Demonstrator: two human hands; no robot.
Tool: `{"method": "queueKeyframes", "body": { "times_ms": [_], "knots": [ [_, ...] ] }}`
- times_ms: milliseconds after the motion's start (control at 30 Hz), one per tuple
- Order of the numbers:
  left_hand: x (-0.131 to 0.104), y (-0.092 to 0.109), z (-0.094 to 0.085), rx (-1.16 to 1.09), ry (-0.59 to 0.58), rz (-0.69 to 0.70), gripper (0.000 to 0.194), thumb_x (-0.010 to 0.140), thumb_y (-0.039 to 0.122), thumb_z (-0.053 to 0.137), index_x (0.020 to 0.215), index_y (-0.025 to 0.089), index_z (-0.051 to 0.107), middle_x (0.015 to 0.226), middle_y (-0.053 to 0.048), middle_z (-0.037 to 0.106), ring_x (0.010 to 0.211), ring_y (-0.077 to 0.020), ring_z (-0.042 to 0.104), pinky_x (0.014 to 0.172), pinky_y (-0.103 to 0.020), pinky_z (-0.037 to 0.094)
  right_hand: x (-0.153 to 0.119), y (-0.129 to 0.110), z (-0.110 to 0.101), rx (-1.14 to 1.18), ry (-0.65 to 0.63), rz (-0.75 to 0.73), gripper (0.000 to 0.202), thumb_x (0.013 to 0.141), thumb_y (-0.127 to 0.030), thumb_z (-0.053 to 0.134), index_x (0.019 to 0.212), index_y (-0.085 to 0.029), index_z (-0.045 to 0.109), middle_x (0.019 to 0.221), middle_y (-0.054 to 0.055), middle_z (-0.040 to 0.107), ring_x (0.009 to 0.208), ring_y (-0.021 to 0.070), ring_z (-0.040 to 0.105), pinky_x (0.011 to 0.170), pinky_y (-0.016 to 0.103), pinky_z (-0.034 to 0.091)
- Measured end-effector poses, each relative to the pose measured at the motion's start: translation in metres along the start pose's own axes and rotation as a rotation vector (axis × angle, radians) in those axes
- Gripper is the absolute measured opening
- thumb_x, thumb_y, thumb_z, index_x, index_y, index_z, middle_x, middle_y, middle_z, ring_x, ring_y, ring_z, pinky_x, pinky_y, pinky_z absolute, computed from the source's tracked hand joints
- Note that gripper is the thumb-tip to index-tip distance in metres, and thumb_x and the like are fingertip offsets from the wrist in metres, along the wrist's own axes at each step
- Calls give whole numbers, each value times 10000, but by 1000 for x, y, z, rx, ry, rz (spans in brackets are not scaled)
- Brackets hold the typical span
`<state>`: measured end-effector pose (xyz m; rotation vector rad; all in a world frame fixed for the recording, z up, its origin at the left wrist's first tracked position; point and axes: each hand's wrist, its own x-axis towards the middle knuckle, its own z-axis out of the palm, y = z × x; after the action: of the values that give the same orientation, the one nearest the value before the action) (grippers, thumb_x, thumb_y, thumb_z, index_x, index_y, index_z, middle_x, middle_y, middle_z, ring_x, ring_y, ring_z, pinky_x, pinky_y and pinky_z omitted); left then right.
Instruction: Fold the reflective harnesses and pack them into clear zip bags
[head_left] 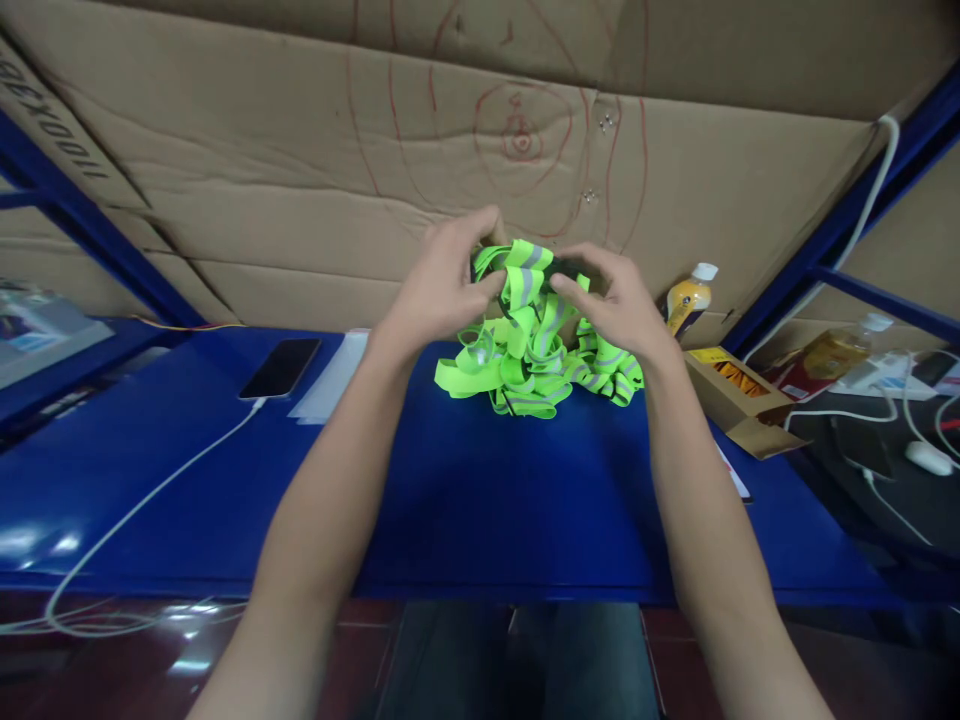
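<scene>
While left hand (pixel 454 275) and right hand (pixel 621 292) are pinching their top folds, lime-green, grey-striped fabric straps (pixel 517 340) are spilling below the grip, probably light, limp, best held by gathered loops.

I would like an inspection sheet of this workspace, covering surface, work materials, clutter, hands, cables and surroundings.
Surface: blue tabletop, glossy; damage: nothing seen.
Work materials: tangled lime-green straps with grey stripes, partly lifted, the rest heaped.
Clutter: dark-screened phone and pale sheets to the left; yellow bottle and open carton to the right.
Hands: left hand and right hand both grip the upper part of the straps.
Cables: white cable runs from the phone past the table's front edge.
Surroundings: cardboard wall behind, marked with red rings; blue posts on both sides.
</scene>
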<state>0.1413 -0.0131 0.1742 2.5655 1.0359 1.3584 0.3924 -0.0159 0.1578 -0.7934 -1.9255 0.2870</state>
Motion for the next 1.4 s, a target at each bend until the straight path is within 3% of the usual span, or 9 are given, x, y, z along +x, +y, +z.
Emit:
{"method": "queueKeyframes", "body": {
  "times_ms": [133,233,400,633,867,967,1200,1333,1400],
  "knots": [
    [1,0,-3,-332,-48,-15,248,856,360,747,1065,242,684,1199,-106,770,1191,-331,719,1022,-495,572,1,-2,1,-46,21,10,561,902,-806,716,816,-252,702,813,48,678,865,270,636,884,466,580],
    [1,12,-6,-462,57,-31,310,928,457,724,1133,223,712,1254,-129,772,1208,-321,730,1038,-488,581,0,-10,-1,-51,-1,19,537,896,-772,750,796,-247,703,779,42,640,855,267,627,857,452,572],
    [0,25,0,-210,-59,56,382,947,516,745,1212,243,721,1272,-97,775,1245,-316,701,1065,-449,564,-1,-17,-3,97,-34,50,512,860,-763,795,877,-257,719,863,55,700,876,267,646,770,413,565],
    [0,-10,2,-190,-130,-134,275,950,474,719,896,210,667,866,-79,726,860,-260,714,774,-397,588,-1,-10,-5,-98,36,24,484,874,-713,811,803,-254,676,756,41,644,811,251,604,785,427,565],
    [-1,25,2,-138,-35,105,449,1015,499,656,1395,259,665,1417,-116,710,1406,-329,602,1131,-468,522,-2,-30,-6,-126,54,-127,338,945,-629,773,933,-293,800,990,78,778,1043,351,714,1039,546,555],
    [-2,29,1,-87,-71,110,385,1012,508,680,1321,279,702,1343,-96,738,1324,-333,645,1128,-493,516,-4,-33,-12,-117,97,-132,375,948,-660,756,984,-290,806,1046,93,770,1162,391,703,1036,567,553],
    [-6,30,6,227,140,46,395,967,596,735,1218,293,702,1268,-136,674,1368,-410,547,1126,-586,460,-1,-21,-13,-265,197,-57,492,918,-765,722,938,-274,741,973,129,747,1140,399,686,994,539,560],
    [-7,37,12,180,226,55,389,1085,558,568,1128,213,742,958,-92,723,979,-294,695,954,-499,524,-1,-8,-14,-315,290,-67,508,980,-769,629,1033,-274,732,1034,131,745,1186,398,679,926,509,575],
    [-6,37,12,18,130,-9,418,1115,556,514,1083,214,751,799,-50,703,847,-262,711,866,-459,548,-2,-3,-15,-295,310,-81,514,989,-772,609,1136,-293,726,1151,132,750,1260,401,652,900,504,582]
  ]
}}
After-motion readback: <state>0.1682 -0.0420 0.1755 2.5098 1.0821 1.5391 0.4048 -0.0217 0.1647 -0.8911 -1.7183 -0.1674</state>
